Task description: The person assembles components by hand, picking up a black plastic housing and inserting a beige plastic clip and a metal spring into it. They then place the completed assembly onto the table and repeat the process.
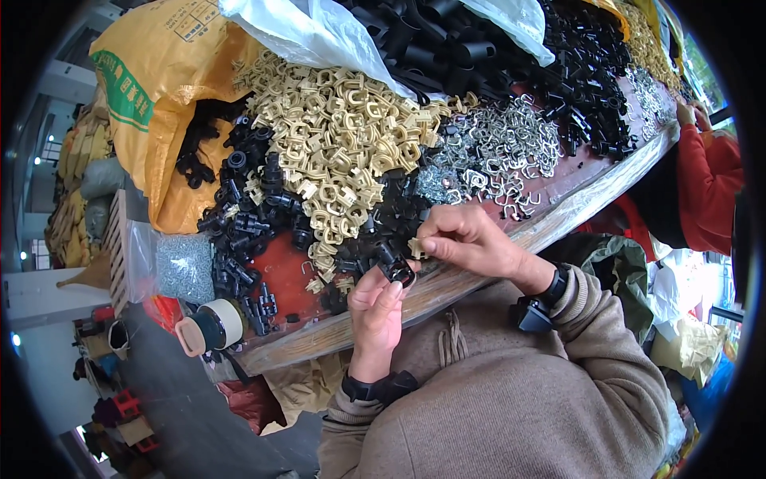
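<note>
Near the front edge of the table, my left hand (375,313) is closed on a black plastic fitting (389,257) with a round open end. Just right of it, my right hand (477,246) pinches a small beige plastic clip (416,248) between thumb and fingers, close to the fitting. A big heap of beige plastic clips (343,136) lies beyond my hands. Black plastic fittings (255,223) are piled along its left side. Bent metal hooks (519,144) are spread to the right of the clips.
A yellow woven sack (163,72) leans at the far left. A bag of small metal parts (184,267) and a lidded jar (217,326) stand at the left edge. The wooden table edge (319,339) runs in front of me. A person in a red sleeve (710,184) works at right.
</note>
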{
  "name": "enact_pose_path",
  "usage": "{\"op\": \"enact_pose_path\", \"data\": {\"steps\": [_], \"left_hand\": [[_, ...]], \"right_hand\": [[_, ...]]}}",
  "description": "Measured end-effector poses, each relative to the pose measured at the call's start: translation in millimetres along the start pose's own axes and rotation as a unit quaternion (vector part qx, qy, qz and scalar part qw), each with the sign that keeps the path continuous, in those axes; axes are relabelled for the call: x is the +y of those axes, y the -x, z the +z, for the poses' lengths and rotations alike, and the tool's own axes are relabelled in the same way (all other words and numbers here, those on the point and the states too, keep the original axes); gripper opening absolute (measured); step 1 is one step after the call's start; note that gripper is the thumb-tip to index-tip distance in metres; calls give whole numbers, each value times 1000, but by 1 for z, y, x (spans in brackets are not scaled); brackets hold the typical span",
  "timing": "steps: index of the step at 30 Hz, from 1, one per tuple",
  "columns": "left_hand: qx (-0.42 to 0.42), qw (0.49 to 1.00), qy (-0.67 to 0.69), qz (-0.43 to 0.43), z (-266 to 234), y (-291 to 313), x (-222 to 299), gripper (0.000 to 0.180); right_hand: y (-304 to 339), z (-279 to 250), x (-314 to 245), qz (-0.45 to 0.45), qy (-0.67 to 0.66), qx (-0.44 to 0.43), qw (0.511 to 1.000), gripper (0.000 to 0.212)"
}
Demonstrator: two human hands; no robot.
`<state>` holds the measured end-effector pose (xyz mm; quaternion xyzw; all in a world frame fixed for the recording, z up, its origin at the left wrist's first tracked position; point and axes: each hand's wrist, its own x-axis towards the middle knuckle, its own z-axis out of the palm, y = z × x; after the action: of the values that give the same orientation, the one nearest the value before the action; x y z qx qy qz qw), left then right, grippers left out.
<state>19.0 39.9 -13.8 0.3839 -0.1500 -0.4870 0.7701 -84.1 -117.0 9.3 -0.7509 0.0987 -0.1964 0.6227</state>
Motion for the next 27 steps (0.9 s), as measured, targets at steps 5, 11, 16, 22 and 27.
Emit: {"op": "enact_pose_path", "data": {"steps": [5,11,16,22,27], "left_hand": [[8,998,2,-54,2,2,2,35],[1,998,12,-67,1,2,2,37],[0,996,7,-86,2,1,6,37],[24,995,22,-100,3,-3,9,29],[62,988,131,-48,-6,-2,9,25]], "right_hand": [[-1,-3,-15,-48,-28,-26,998,16],[-2,7,-13,-63,-38,-53,996,18],[-3,9,-21,55,-105,-55,991,15],[-1,5,-18,29,57,0,998,15],[4,2,-1,-97,240,-2,966,14]]}}
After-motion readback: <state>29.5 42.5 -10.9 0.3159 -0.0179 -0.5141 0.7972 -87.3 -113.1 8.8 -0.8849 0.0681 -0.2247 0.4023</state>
